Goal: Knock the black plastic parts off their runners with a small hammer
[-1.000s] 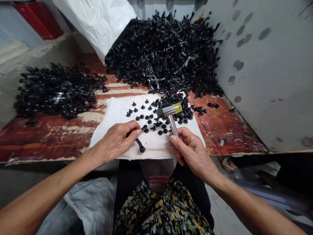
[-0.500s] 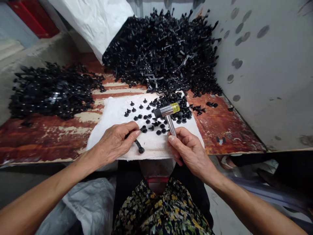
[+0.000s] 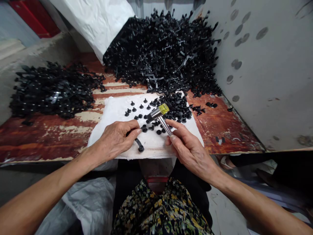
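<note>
Two hands (image 3: 114,141) (image 3: 192,149), one hammer (image 3: 157,113), two big heaps (image 3: 51,91) (image 3: 161,55)

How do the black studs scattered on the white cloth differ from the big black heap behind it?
The loose studs lie singly, each small and round-headed; the big heap is a tangle of pieces joined by strips. The studs sit on the white cloth; the heap lies beyond it, against a white sack. Both look like black plastic with the same round heads.

This was a cramped workshop. Heaps of black plastic fasteners (image 3: 161,55) covered a paint-worn board (image 3: 221,130), between a scuffed wall (image 3: 266,75) and a white sack (image 3: 93,24).
</note>
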### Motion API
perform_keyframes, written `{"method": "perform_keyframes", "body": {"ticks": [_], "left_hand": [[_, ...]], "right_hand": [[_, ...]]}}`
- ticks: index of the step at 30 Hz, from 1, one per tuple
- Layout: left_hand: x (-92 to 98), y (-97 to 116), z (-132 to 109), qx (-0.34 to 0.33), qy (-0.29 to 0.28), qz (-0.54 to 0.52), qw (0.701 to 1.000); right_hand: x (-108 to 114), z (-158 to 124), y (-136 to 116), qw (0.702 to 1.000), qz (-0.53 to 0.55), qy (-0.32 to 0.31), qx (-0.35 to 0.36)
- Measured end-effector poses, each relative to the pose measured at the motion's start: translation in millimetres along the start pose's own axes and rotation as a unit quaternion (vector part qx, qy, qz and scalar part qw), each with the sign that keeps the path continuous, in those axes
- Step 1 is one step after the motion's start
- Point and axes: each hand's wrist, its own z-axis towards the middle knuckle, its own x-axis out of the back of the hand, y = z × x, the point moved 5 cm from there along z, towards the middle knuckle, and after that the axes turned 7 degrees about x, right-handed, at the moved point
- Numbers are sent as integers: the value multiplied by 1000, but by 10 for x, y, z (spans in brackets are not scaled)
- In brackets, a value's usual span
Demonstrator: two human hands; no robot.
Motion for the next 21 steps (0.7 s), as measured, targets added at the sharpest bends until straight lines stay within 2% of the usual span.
{"method": "perform_keyframes", "body": {"ticks": [5,9,12,14,18,21], "left_hand": [[11,46,-34,19,37,34,999],[-27,63,-73,37,59,43,997],[-54,64,-92,43,75,40,995],[-68,60,-99,44,81,43,995],[-86,43,-106,48,82,53,994],[-85,43,-110,46,90,66,993]], "right_hand": [[36,4,-196,986,-103,-12,129],[35,-32,-249,968,-153,0,199],[0,-32,-224,954,-224,-46,191],[7,-28,-247,950,-242,-56,188],[77,-30,-374,948,-226,8,224],[16,-17,-332,932,-295,-52,203]]}}
